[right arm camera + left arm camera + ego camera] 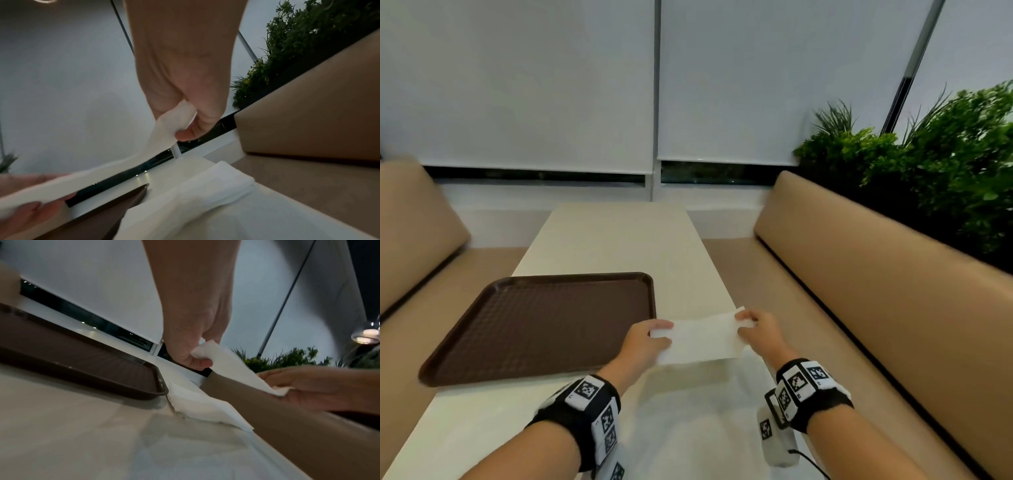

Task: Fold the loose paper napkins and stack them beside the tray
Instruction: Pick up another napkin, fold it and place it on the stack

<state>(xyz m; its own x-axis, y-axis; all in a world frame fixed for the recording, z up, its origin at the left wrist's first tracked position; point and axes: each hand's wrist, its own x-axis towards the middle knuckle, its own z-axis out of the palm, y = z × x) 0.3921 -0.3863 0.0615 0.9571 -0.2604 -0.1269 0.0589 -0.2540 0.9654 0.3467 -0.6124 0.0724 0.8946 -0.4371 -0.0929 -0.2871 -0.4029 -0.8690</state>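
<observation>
A white paper napkin [702, 337] hangs in the air, stretched between both hands just right of the brown tray [482, 356]. My left hand [647, 337] pinches its left end [205, 348]. My right hand [751, 325] pinches the right end [176, 120]. Below the held napkin, a small stack of folded white napkins [203, 407] lies on the table beside the tray's near right corner [162, 386]; the stack [222, 181] also shows in the right wrist view. In the head view the held napkin hides that stack.
The pale table [619, 240] runs away from me between two tan benches [876, 274]. Green plants [945, 154] stand behind the right bench. Window blinds [534, 85] close the far end. The table's right edge lies close under my right hand.
</observation>
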